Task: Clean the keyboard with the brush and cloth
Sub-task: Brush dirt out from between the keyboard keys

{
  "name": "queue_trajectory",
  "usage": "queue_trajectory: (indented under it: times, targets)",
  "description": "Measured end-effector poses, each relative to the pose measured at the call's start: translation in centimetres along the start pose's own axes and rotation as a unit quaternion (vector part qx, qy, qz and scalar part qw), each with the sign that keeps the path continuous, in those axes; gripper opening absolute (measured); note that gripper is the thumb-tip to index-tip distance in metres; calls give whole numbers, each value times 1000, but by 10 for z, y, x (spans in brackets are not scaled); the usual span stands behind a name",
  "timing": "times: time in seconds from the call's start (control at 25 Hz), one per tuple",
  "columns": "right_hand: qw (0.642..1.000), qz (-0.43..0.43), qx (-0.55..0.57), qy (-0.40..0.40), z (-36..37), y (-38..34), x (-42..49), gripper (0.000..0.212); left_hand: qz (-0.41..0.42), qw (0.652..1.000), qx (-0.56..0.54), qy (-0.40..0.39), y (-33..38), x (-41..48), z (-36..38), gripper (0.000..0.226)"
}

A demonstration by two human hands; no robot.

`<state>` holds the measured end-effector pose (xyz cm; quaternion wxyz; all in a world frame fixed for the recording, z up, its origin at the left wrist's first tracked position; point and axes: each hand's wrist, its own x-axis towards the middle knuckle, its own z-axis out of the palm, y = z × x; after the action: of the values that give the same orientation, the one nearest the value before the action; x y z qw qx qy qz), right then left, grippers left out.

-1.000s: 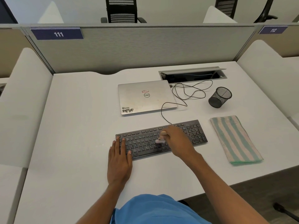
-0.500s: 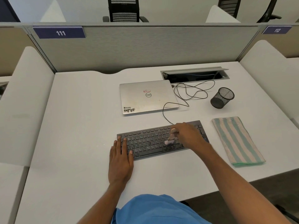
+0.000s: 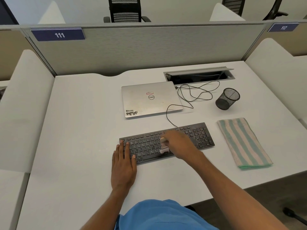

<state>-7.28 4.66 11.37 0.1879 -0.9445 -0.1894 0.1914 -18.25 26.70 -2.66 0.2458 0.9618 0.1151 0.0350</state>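
— Counting one keyboard (image 3: 147, 147), one brush (image 3: 164, 146) down on its keys, one striped cloth (image 3: 243, 143) lying just right of it.
— Hands?
— Gripping the brush in the right hand (image 3: 180, 145), pressing the left hand (image 3: 123, 166) flat on the keyboard's left end. White desk (image 3: 79, 130), grey partition (image 3: 149, 47). Cannot make out the bristles.

desk (image 3: 74, 130) room left, laptop (image 3: 149, 98) behind keyboard (image 3: 201, 136)

This is an open-plan office of numbered cubicles: a white desk (image 3: 74, 130) fenced by a grey fabric partition (image 3: 149, 48) bearing plates 111 (image 3: 58, 35) and 112 (image 3: 283, 27), with a cable hatch (image 3: 199, 75), closed Dell laptop (image 3: 150, 98), wired keyboard (image 3: 199, 135), mesh pen cup (image 3: 228, 98), and a mesh-backed office chair (image 3: 125, 9) beyond.
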Motion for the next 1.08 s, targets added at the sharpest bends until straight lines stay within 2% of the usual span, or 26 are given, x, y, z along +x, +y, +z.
queue_trajectory:
  times: [0.12, 0.28, 0.52, 0.64, 0.8, 0.84, 0.96, 1.08]
  targets:
    - [998, 28, -43, 21, -15, 29, -9, 21, 3, 1000, 4, 1, -1, 0, 2, 64]
    - [991, 111, -63, 48, -25, 46, -14, 23, 4, 1000, 7, 2, -3, 0, 3, 64]
    - [1000, 22, -8, -19, -13, -5, -5, 14, 4, 1000, 5, 4, -2, 1, 3, 64]
    - [1000, 27, -1, -13, -10, 0, -7, 16, 7, 1000, 0, 8, -2, 1, 3, 64]
    - [996, 55, -67, 20, -17, 33, -14, 19, 5, 1000, 0, 5, -1, -1, 2, 64]
    - [995, 45, -79, 32, -17, 40, -13, 16, 6, 1000, 0, 3, -1, -1, 2, 64]
    - [997, 42, -23, 69, -15, 38, -7, 12, 10, 1000, 5, 8, 0, -2, 3, 63]
    - [997, -11, -36, 66, -11, 24, -6, 22, 32, 998, 43, 25, -2, -1, 3, 63]
